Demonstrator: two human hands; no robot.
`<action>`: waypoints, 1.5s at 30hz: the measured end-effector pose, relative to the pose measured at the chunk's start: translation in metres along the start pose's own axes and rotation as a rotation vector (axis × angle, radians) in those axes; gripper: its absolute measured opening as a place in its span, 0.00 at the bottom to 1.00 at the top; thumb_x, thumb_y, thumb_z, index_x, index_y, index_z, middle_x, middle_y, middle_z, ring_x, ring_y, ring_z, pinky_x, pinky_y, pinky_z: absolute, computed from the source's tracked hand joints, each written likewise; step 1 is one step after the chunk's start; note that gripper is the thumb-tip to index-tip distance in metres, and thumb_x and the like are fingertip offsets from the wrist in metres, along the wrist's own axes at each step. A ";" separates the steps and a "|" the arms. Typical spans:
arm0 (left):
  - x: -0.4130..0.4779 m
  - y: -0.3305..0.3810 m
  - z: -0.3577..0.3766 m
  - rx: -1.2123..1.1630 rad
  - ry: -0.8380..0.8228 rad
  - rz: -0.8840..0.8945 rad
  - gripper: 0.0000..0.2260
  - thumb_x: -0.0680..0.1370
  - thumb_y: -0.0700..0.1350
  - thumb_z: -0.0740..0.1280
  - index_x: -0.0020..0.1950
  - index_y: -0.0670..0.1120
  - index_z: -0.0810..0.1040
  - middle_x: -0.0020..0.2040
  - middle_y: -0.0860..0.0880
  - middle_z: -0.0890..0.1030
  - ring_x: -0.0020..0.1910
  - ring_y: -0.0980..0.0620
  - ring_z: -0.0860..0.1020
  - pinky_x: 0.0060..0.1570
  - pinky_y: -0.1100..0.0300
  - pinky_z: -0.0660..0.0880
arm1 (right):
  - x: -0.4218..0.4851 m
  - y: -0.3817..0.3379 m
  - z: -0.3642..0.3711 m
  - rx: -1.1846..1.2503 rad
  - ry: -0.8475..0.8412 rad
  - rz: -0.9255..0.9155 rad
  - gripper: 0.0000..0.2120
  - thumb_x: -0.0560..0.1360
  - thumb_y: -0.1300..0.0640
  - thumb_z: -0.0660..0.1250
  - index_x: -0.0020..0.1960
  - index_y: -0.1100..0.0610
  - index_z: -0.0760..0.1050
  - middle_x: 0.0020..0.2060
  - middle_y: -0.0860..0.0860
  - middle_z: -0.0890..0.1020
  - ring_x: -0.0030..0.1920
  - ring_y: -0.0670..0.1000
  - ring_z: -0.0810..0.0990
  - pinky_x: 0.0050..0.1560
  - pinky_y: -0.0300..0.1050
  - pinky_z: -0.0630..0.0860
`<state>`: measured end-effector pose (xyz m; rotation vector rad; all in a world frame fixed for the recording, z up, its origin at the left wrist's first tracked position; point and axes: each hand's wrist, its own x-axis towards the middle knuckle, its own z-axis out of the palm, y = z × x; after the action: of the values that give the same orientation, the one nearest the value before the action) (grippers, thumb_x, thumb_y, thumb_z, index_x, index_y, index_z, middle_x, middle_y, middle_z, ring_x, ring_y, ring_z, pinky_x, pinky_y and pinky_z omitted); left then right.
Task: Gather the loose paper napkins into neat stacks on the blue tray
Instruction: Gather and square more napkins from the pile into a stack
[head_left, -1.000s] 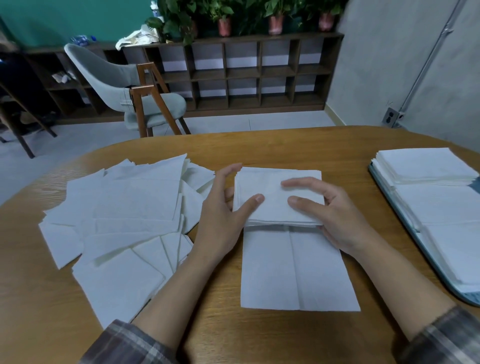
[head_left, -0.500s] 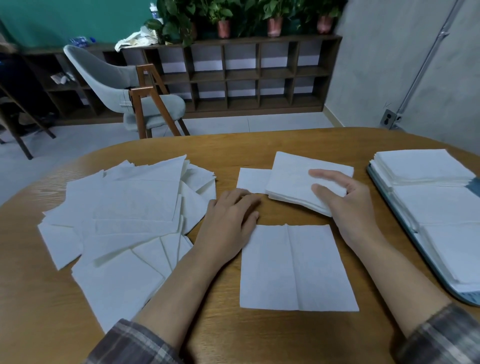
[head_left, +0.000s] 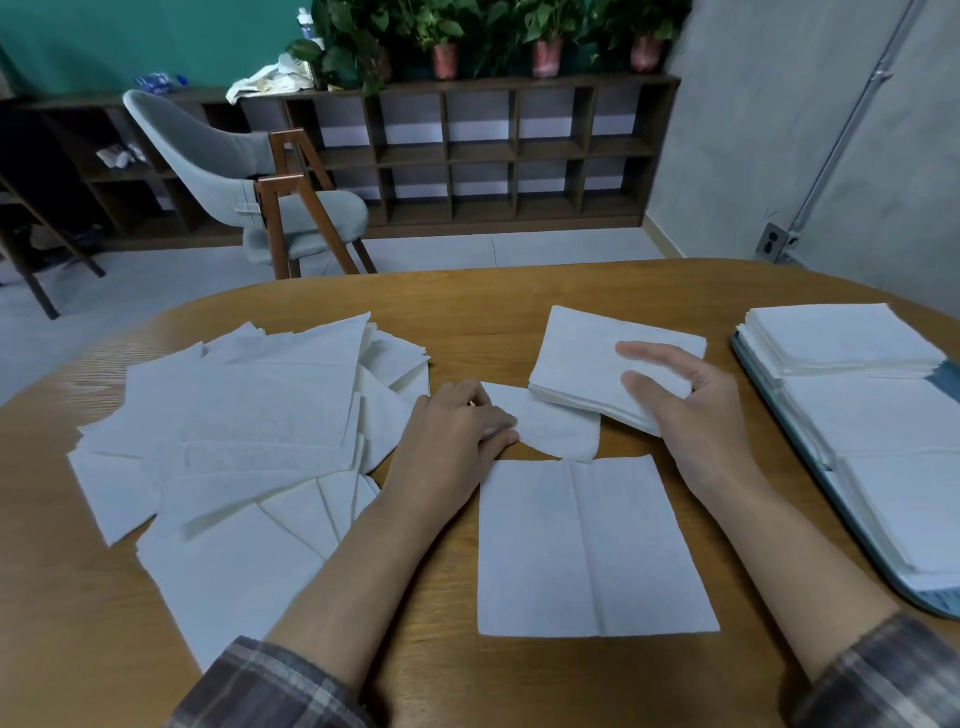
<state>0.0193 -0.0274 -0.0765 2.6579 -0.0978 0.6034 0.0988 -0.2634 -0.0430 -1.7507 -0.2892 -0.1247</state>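
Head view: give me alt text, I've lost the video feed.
The right hand grips a stack of folded napkins above the wooden table, left of the blue tray already holding napkin stacks. The left hand rests on a single napkin; an unfolded napkin lies nearer the person, and a loose napkin pile spreads on the left.

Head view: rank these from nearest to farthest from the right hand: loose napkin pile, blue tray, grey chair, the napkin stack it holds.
1. napkin stack, gripped in the right hand.
2. blue tray, just to its right.
3. loose napkin pile, table's left side.
4. grey chair, beyond the table, far left.
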 end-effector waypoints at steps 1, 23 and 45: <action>-0.001 0.000 0.000 0.017 0.015 0.021 0.06 0.77 0.45 0.78 0.53 0.49 0.89 0.50 0.50 0.79 0.49 0.48 0.79 0.47 0.53 0.69 | 0.000 -0.001 0.000 0.002 -0.005 0.000 0.14 0.80 0.64 0.71 0.60 0.49 0.86 0.59 0.37 0.84 0.57 0.24 0.75 0.52 0.17 0.66; 0.001 0.022 -0.040 -0.687 0.063 -0.285 0.06 0.78 0.47 0.77 0.55 0.54 0.87 0.53 0.64 0.85 0.55 0.63 0.81 0.48 0.68 0.77 | -0.017 -0.008 0.019 0.209 -0.363 0.104 0.09 0.78 0.56 0.73 0.56 0.58 0.86 0.51 0.55 0.89 0.52 0.58 0.88 0.54 0.56 0.81; 0.003 0.032 -0.041 -1.113 -0.036 -0.580 0.22 0.78 0.64 0.70 0.70 0.59 0.76 0.57 0.56 0.86 0.57 0.59 0.84 0.58 0.58 0.80 | -0.014 -0.017 0.017 0.547 -0.447 0.186 0.35 0.78 0.65 0.70 0.74 0.33 0.68 0.58 0.54 0.85 0.57 0.57 0.86 0.50 0.50 0.84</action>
<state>0.0011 -0.0395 -0.0293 1.4980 0.2521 0.1876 0.0800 -0.2456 -0.0334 -1.2337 -0.4351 0.4497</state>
